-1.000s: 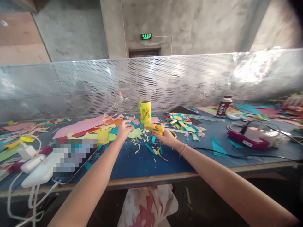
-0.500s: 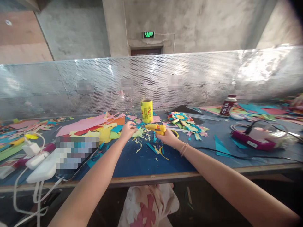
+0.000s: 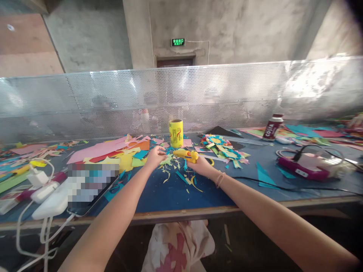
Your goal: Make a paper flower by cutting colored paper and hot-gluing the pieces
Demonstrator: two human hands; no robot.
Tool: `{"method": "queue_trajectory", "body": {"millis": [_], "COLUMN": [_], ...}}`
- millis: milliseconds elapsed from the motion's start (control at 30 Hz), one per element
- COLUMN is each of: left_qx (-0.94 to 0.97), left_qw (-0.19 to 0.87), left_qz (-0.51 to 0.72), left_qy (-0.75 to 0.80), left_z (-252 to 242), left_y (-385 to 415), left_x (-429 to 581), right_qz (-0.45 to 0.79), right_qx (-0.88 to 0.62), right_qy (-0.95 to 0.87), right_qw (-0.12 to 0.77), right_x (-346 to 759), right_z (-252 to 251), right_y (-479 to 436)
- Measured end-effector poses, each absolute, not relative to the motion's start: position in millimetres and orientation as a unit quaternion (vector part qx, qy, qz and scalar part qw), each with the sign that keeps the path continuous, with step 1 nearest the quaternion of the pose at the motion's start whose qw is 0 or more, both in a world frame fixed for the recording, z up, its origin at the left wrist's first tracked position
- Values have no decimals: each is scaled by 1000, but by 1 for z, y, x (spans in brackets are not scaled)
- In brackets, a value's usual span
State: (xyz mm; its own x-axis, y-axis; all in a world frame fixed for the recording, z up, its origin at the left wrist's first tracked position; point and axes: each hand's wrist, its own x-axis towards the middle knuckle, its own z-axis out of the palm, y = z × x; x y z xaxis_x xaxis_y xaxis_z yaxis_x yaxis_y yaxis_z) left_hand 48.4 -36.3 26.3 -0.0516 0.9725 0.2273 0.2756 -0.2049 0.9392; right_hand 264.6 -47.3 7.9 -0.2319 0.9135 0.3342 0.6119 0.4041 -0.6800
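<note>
My right hand (image 3: 200, 166) is wrapped round the handle of a yellow hot glue gun (image 3: 185, 153), whose nozzle points left. Facing that nozzle, a short way off, is my left hand (image 3: 155, 156), its fingers curled together; whatever they hold is too small to make out. Just behind the glue gun stands a yellow cardboard tube (image 3: 176, 134) with printed sides, upright on the table. Thin paper scraps (image 3: 168, 162) in green, yellow and blue lie below and between both hands. To the right of the gun rests a ring-shaped paper craft (image 3: 217, 140) in several colours.
On the left lie pink paper (image 3: 96, 149), a phone (image 3: 93, 192) and a white power bank (image 3: 58, 200) with cables. At right are a dark red bottle (image 3: 273, 127), a purple power strip (image 3: 303, 168) and a black cord (image 3: 263, 182). A perforated metal screen (image 3: 119, 102) runs behind.
My left hand has turned slightly and its fingers have shifted a little to the right. The glue gun and my right hand stay almost where they were.
</note>
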Motion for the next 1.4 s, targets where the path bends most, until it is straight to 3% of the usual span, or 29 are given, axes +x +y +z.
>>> {"method": "queue_trajectory", "body": {"millis": [1400], "left_qx": [630], "left_qw": [317], "left_qz": [488], "left_qy": [515], "left_z": [23], "left_y": [-32], "left_x": [45], "right_qz": [214], "right_qx": [-502], "right_qy": [-759], "right_qw": [355], "right_x": [264], "right_z": [9], "right_y": [-47]}}
